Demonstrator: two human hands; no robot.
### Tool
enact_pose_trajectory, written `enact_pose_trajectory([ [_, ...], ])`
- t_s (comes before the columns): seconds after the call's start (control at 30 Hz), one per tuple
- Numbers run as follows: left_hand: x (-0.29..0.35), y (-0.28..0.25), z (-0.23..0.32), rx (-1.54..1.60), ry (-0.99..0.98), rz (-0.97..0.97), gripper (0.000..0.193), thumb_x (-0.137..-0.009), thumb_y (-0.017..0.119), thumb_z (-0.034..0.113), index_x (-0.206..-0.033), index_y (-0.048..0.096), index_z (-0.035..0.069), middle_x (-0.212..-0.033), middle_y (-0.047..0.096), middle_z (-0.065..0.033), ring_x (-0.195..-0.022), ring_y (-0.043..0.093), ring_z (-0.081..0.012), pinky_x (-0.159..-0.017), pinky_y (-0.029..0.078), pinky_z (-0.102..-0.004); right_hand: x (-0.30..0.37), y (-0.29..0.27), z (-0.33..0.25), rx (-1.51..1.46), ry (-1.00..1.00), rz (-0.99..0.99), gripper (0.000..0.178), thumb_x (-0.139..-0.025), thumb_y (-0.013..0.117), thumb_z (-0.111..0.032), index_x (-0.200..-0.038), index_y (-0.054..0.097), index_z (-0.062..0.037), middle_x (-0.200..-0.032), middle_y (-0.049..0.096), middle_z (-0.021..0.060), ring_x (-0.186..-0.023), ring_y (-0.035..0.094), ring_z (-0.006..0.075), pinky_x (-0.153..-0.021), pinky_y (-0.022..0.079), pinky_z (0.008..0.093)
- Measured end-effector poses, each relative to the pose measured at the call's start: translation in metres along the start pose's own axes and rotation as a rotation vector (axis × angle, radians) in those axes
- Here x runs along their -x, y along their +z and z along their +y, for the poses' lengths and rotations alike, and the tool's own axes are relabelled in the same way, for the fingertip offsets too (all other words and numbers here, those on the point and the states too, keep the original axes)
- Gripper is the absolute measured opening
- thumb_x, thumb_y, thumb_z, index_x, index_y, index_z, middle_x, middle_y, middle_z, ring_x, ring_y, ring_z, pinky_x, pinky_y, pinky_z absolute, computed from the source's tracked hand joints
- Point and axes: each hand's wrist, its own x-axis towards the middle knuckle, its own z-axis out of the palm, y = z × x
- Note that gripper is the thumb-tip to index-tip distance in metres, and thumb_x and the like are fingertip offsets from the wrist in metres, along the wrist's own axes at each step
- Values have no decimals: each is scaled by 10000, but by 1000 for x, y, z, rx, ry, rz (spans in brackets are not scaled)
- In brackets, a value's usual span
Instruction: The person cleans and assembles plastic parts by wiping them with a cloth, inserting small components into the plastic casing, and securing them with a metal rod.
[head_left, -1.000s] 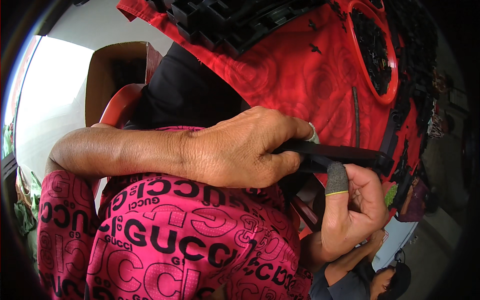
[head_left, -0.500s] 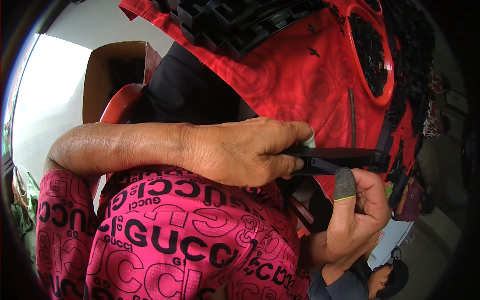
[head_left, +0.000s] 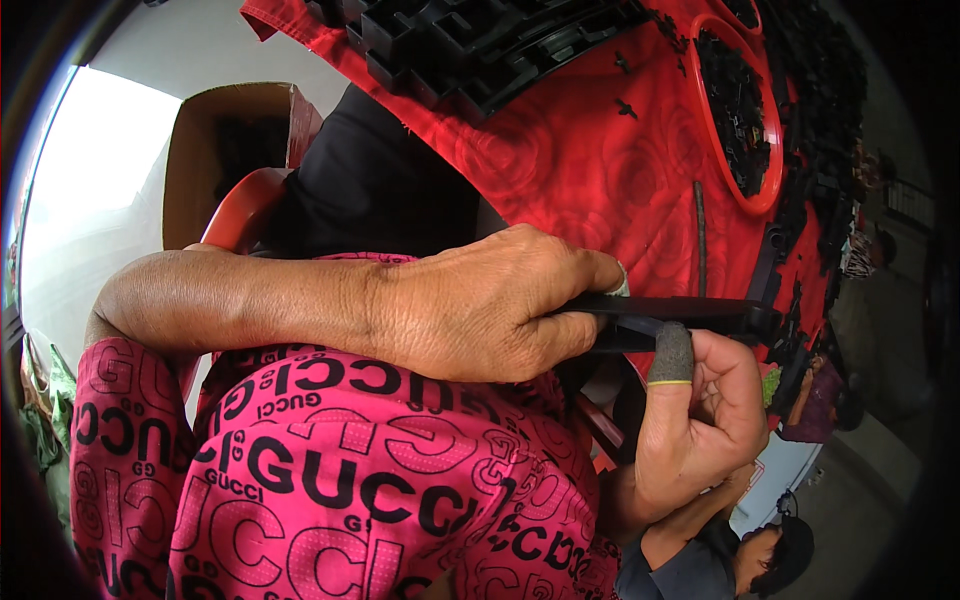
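Note:
My left hand (head_left: 490, 305) reaches across from the left and grips one end of a long black plastic part (head_left: 690, 310), thumb and fingers closed round it. A pale covering shows at one fingertip. My right hand (head_left: 705, 410), a grey finger cot (head_left: 672, 352) on its thumb, is curled just below the part's middle. Its thumb and bent forefinger pinch a thin black strip (head_left: 638, 324) that slants along the part's near side; whether strip and part are joined I cannot tell. The far end of the part points right, over the red cloth.
On the red cloth (head_left: 560, 185) lie a thin dark rod (head_left: 700, 240), small black pieces (head_left: 626, 108) and a red-rimmed basket (head_left: 772, 150) of black parts. Black moulded trays (head_left: 480, 50) stand at the top. A cardboard box (head_left: 180, 165) is at left; another person (head_left: 700, 565) sits lower right.
My right hand has moved slightly left and up along the part, its thumb now closer to my left hand. The strip lies closer to the part. My left hand keeps its grip.

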Motion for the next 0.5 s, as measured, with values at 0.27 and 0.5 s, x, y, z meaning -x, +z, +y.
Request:
enact_pose_trajectory([
  [0.27, 0, 2, 1, -70, 11, 13, 228, -1015, 549, 139, -1166, 593, -26, -610, 568, -118, -583, 649, -300, -555, 495, -403, 4, 6, 10, 42, -72, 74, 146, -795, 834, 17, -880, 717, -6, -653, 550, -43, -521, 419, 30, -463, 294, 211],
  [0.5, 2, 7, -3, -71, 36, 51, 233, -1012, 550, 127, -1180, 592, -29, -611, 558, -129, -579, 642, -309, -553, 490, -412, 5, 6, 10, 87, -84, 48, 171, -776, 849, 2, -866, 706, -26, -632, 510, -52, -520, 406, 34, -464, 290, 215],
])
